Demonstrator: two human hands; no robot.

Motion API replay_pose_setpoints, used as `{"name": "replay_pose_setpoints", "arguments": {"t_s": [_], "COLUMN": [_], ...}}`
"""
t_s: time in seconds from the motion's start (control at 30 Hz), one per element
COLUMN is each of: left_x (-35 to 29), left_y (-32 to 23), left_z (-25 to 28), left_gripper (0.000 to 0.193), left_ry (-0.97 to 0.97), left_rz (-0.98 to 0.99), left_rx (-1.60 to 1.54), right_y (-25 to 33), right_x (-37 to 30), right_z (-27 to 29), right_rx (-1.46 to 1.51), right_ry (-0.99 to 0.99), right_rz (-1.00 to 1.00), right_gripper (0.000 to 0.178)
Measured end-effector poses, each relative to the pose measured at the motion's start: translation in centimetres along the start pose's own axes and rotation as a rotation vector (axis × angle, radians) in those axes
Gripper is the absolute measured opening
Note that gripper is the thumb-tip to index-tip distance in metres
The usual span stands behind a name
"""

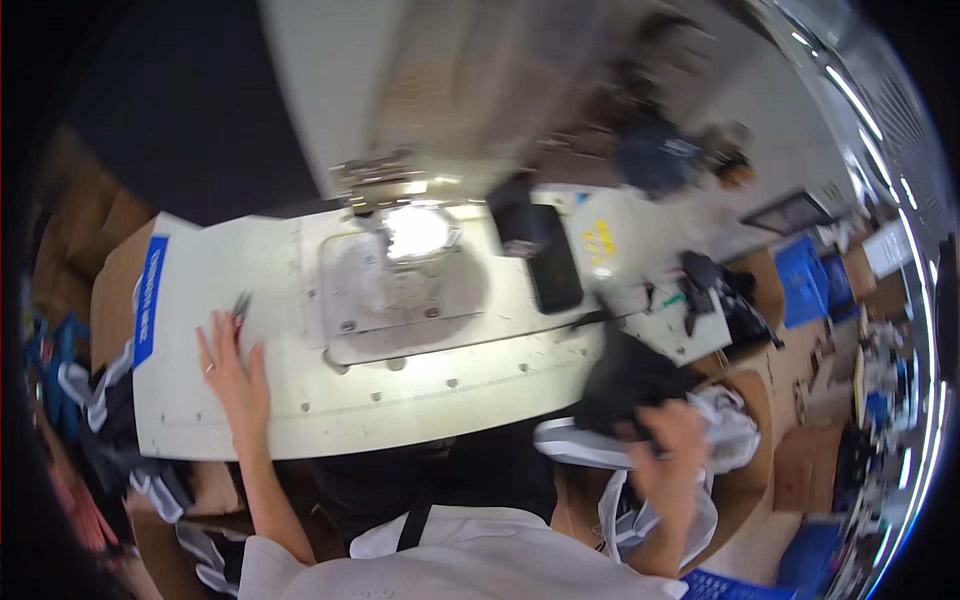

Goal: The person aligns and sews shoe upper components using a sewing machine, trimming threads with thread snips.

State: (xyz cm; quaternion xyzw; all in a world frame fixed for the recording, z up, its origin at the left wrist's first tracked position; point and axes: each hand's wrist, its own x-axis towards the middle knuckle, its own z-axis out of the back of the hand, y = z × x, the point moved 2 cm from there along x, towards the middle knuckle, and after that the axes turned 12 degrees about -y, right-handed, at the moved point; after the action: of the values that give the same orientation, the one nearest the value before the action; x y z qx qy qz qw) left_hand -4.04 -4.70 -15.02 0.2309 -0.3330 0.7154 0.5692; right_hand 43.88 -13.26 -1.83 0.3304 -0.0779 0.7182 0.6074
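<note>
My left hand [236,385] lies on the white sewing-machine table [430,385], its fingers apart. Small thread snips [241,306] with some red on them lie right at its fingertips; whether the fingers touch them I cannot tell. Past the table's right front edge, my right hand [672,450] is closed on a black piece of cloth [635,385], both smeared by motion. A white-edged part [580,445] shows beneath the cloth. The sewing machine's lit needle area [418,232] is between and beyond my hands, over a metal plate [400,325].
A black phone [553,260] lies right of the machine. Dark scraps and small tools [690,290] sit at the table's right end. A carton [752,400] with black and white pieces stands at the right, and black-and-white garments [120,420] hang at the left.
</note>
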Motion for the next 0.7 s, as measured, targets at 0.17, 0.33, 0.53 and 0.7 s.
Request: {"name": "replay_pose_setpoints", "arguments": {"t_s": [0.17,0.33,0.53,0.7], "left_x": [-0.9,-1.8,-1.6,-2.1], "left_y": [-1.5,1.1,-0.5,4.6], "left_z": [-1.3,-1.3,-2.7,1.6], "left_gripper": [0.054,0.052,0.049,0.052], "left_ry": [0.092,0.045,0.061,0.080], "left_rz": [-0.020,-0.025,-0.065,0.130], "left_rx": [0.008,0.054,-0.037,0.003], "right_y": [-9.6,-22.4,-24.1,-22.4], "right_x": [-9.7,-28.3,-47.8,-75.9], "right_z": [13.9,6.6,-11.1,13.2], "right_rx": [-0.692,-0.561,-0.232,-0.250], "right_ry": [-0.211,0.137,0.447,0.802], "right_rz": [-0.440,-1.047,-1.185,-0.907], "right_gripper": [0.035,0.037,0.026,0.033]}}
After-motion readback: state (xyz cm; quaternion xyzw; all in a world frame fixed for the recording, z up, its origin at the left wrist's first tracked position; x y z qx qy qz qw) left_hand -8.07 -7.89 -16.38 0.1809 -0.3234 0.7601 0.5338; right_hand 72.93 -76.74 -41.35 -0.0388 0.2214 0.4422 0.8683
